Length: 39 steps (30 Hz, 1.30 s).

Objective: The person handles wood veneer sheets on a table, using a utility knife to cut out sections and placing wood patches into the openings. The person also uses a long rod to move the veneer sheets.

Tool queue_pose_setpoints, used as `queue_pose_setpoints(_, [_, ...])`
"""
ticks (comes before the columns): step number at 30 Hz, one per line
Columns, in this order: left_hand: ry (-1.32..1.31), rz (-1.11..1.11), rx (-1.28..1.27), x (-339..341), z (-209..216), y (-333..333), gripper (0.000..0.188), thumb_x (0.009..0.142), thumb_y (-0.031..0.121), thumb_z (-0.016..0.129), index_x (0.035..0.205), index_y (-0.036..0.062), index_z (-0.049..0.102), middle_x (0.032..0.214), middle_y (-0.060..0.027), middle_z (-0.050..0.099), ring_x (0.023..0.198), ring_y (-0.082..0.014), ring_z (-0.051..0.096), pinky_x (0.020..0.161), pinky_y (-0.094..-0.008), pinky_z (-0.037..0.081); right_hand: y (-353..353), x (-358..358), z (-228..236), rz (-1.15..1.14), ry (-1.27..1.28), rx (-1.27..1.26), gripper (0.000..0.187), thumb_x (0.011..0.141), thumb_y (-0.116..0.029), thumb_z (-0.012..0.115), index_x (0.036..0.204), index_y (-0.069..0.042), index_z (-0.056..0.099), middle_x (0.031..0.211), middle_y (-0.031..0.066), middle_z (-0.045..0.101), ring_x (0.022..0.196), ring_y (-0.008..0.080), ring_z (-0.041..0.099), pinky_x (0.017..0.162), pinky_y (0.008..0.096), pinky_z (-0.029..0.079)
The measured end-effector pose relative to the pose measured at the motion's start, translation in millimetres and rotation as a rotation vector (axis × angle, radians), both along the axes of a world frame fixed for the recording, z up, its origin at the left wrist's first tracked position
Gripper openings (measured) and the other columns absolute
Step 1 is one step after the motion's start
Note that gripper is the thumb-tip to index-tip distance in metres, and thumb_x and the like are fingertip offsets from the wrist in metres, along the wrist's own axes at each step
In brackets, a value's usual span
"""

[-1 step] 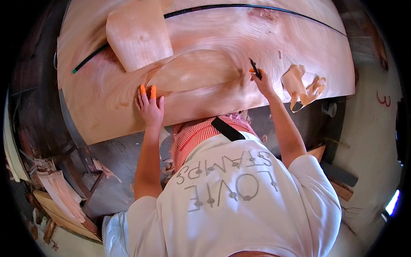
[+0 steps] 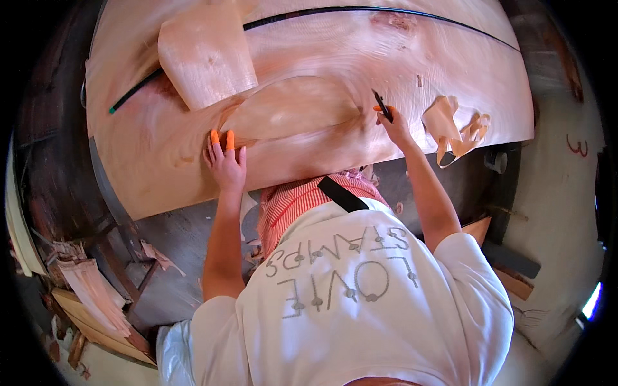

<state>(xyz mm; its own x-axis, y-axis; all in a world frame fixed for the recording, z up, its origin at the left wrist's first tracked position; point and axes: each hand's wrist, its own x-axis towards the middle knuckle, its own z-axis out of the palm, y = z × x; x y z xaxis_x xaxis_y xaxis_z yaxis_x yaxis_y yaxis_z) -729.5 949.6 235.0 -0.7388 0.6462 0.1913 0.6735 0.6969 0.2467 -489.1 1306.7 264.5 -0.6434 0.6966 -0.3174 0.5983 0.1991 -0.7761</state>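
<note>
A wide sheet of pale wood veneer lies in front of me. Near its front edge sits an oval veneer patch in a slightly different grain. My left hand rests flat with spread fingers by the patch's left end, orange covers on two fingertips. Beyond the patch's right end, my right hand grips a slim black utility knife, its tip pointing up and left. It cannot be made out whether the tip touches the veneer. An orange cover also shows on a right fingertip.
A loose veneer piece lies behind the patch at left. Curled veneer scraps lie right of my right hand. A long black strip crosses the sheet's far side. Broken veneer and boards stand at lower left.
</note>
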Motion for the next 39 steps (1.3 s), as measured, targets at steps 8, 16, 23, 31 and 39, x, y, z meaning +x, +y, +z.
queue_pose_setpoints(8, [-0.012, -0.041, 0.021, -3, 12, 3, 0.048, 0.079, 0.033, 0.056, 0.122, 0.0122, 0.047, 0.132, -0.0194, 0.032, 0.12, -0.0361, 0.033, 0.097, -0.0523, 0.027, 60, 90, 70, -0.677, 0.059, 0.206, 0.008, 0.083, -0.008, 0.051, 0.079, -0.005, 0.057, 0.061, 0.0, 0.049, 0.049, 0.0075, 0.043, 0.042, 0.0229, 0.032])
queue_pose_setpoints(16, [0.07, -0.113, -0.025, -4, 35, 16, 0.051, 0.074, 0.034, 0.062, 0.118, 0.0099, 0.049, 0.133, -0.0195, 0.032, 0.115, -0.035, 0.039, 0.09, -0.0463, 0.035, 114, 174, 276, -0.887, 0.523, 0.5, 0.023, 0.085, -0.028, 0.058, 0.088, -0.006, 0.061, 0.054, -0.0068, 0.043, 0.039, 0.0001, 0.028, 0.036, 0.0171, 0.02])
queue_pose_setpoints(23, [-0.021, -0.037, -0.143, 14, 20, -12, 0.058, 0.078, 0.032, 0.059, 0.128, 0.0116, 0.04, 0.139, -0.0186, 0.023, 0.126, -0.0341, 0.027, 0.1, -0.0502, 0.023, 161, 184, 459, -0.943, 1.013, 0.849, 0.021, 0.083, -0.021, 0.06, 0.101, -0.011, 0.062, 0.072, -0.0006, 0.058, 0.041, 0.0019, 0.033, 0.036, 0.0187, 0.025])
queue_pose_setpoints(31, [-0.128, 0.01, -0.252, 8, 25, -1, 0.053, 0.08, 0.039, 0.054, 0.125, 0.0116, 0.045, 0.138, -0.0196, 0.025, 0.125, -0.0352, 0.028, 0.098, -0.0514, 0.025, 230, 158, 571, -0.669, 1.034, 0.751, 0.021, 0.08, -0.024, 0.061, 0.093, -0.008, 0.058, 0.061, -0.0007, 0.055, 0.043, 0.0063, 0.044, 0.036, 0.0207, 0.03])
queue_pose_setpoints(39, [-0.184, 0.051, -0.266, 6, 24, -4, 0.055, 0.08, 0.045, 0.051, 0.127, 0.0156, 0.043, 0.14, -0.017, 0.023, 0.127, -0.0321, 0.027, 0.101, -0.0494, 0.023, 216, 147, 539, -0.42, 1.072, 0.519, 0.015, 0.082, -0.021, 0.063, 0.081, -0.009, 0.054, 0.058, -0.0085, 0.037, 0.042, 0.0001, 0.026, 0.038, 0.0185, 0.017])
